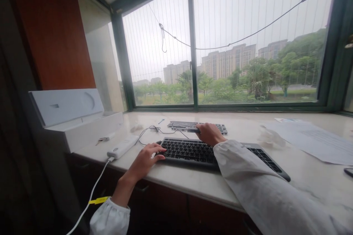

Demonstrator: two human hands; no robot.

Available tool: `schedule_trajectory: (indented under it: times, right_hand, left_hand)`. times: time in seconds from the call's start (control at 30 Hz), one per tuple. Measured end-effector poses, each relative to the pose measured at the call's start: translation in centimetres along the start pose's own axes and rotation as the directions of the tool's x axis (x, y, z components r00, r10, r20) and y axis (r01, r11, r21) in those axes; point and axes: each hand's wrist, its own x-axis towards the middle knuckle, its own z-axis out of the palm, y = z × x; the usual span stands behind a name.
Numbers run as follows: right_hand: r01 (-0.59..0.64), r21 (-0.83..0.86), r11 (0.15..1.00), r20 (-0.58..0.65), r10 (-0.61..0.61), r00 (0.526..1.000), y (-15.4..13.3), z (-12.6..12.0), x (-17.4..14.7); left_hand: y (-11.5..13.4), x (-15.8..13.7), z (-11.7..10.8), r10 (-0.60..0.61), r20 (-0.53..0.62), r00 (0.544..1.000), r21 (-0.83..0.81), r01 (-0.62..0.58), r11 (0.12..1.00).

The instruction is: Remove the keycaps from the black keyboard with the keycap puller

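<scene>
A black keyboard lies on the pale windowsill counter, its key area looking dark and bare of flat caps. My left hand grips its left end, thumb at the front edge and fingers on top. Behind it lies a set of grey keycaps in rows. My right hand reaches across the keyboard to these keycaps, fingers closed round a slim dark tool whose kind I cannot make out. My right sleeve hides part of the keyboard's right half.
A white power strip and a thin black cable lie to the left. An open white box stands at the far left. Paper sheets and crumpled clear plastic are on the right. A window rises behind the counter.
</scene>
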Motion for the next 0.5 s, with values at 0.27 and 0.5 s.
schedule_trajectory:
  times: [0.27, 0.5]
  right_hand:
    - [-0.053, 0.032, 0.998, -0.074, 0.056, 0.996, -0.5, 0.3, 0.0]
    - [-0.056, 0.546, 0.836, -0.322, 0.271, 0.907, -3.0, -0.3, 0.4]
  left_hand:
    - [0.4, 0.0, -0.1, -0.015, -0.026, 1.000, -0.047, 0.014, 0.999]
    - [0.0, -0.1, 0.2, 0.037, -0.075, 0.996, -0.034, -0.039, 0.999]
